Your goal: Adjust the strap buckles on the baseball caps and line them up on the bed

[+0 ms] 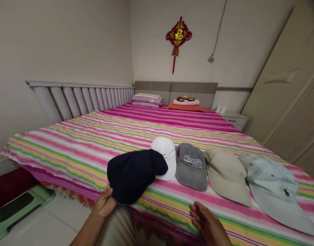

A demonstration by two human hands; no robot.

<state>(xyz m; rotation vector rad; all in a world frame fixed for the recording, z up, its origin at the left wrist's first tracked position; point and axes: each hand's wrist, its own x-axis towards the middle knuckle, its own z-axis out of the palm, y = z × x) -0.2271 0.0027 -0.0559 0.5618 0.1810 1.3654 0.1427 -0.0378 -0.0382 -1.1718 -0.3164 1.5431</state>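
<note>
My left hand (105,202) grips a dark navy baseball cap (132,172) by its back edge, above the near side of the bed. The brim of that cap points right and covers part of a white cap (164,147). Lying in a row to the right are a grey cap (190,171) with "Always" lettering, a beige cap (227,174) and a pale blue cap (273,184) with a small dark emblem. Over the bed's front edge, below the grey cap, my right hand (207,220) holds nothing, its fingers extended.
A striped sheet (77,147) covers the bed. Folded purple bedding (147,100) and a pink pillow (186,101) lie by the headboard (195,89). A green stool (31,201) stands on the floor at left. A white nightstand (235,119) and a wardrobe (287,95) are at right.
</note>
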